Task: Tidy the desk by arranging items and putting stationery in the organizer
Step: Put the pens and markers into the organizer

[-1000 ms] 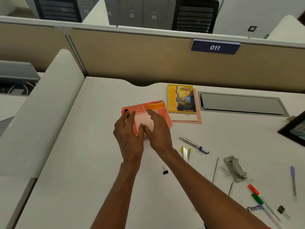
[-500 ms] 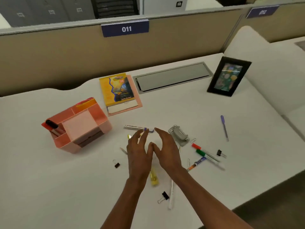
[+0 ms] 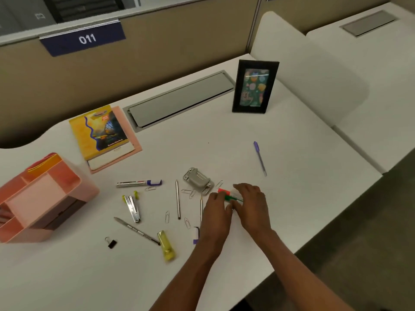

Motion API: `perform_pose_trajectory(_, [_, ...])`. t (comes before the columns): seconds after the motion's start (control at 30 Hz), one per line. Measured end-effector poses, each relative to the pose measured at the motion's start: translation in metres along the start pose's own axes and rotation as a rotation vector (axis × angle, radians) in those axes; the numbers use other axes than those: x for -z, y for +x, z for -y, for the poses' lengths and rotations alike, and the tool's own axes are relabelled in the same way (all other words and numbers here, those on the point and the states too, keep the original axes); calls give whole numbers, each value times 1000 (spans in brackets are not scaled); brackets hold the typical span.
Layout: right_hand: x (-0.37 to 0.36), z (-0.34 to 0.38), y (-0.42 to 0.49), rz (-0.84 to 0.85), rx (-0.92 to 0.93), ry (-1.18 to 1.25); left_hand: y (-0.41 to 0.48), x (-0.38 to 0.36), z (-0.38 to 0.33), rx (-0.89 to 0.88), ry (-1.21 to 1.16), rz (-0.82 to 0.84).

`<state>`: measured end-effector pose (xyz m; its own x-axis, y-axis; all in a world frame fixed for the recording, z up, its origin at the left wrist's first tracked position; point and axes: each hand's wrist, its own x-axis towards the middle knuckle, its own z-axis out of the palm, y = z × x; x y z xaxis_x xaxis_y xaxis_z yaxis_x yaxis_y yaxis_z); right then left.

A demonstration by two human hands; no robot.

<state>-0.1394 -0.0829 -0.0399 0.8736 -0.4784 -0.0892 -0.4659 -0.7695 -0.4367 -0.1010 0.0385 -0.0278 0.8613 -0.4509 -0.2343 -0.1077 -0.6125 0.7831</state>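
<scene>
My left hand [image 3: 216,209] and my right hand [image 3: 252,202] meet over a red marker [image 3: 223,191] and a green marker [image 3: 233,198] at the desk's right middle, fingers curled onto both. The pink organizer [image 3: 74,178] stands at the far left, well apart from both hands. Loose stationery lies between them: a blue-capped marker [image 3: 139,183], a silver stapler [image 3: 133,208], a black pen [image 3: 137,231], a yellow highlighter [image 3: 166,246], a thin pencil [image 3: 177,199], a black binder clip [image 3: 111,243] and several paper clips [image 3: 167,217]. A purple pen [image 3: 260,158] lies further right.
A grey hole punch [image 3: 197,180] sits just left of my hands. A yellow notebook [image 3: 101,133] lies on a pink folder [image 3: 134,143] at the back, beside a metal cable hatch [image 3: 179,97]. A black photo frame [image 3: 254,86] stands back right. The desk's front edge [image 3: 314,239] runs close on the right.
Both hands left the organizer, crossed the desk to the right, and now curl onto the red and green markers. My view swung right and tilted down.
</scene>
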Motion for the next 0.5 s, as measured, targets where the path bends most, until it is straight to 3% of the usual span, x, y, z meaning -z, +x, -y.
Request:
perform_pose_trajectory(0.23, [-5,-21,13,65,-5,-13,16,-21,-11,147,-34,-54])
perform_pose_trajectory(0.5, [0,-14,36,164,-90,185,34,-20,-29,206,-148,-213])
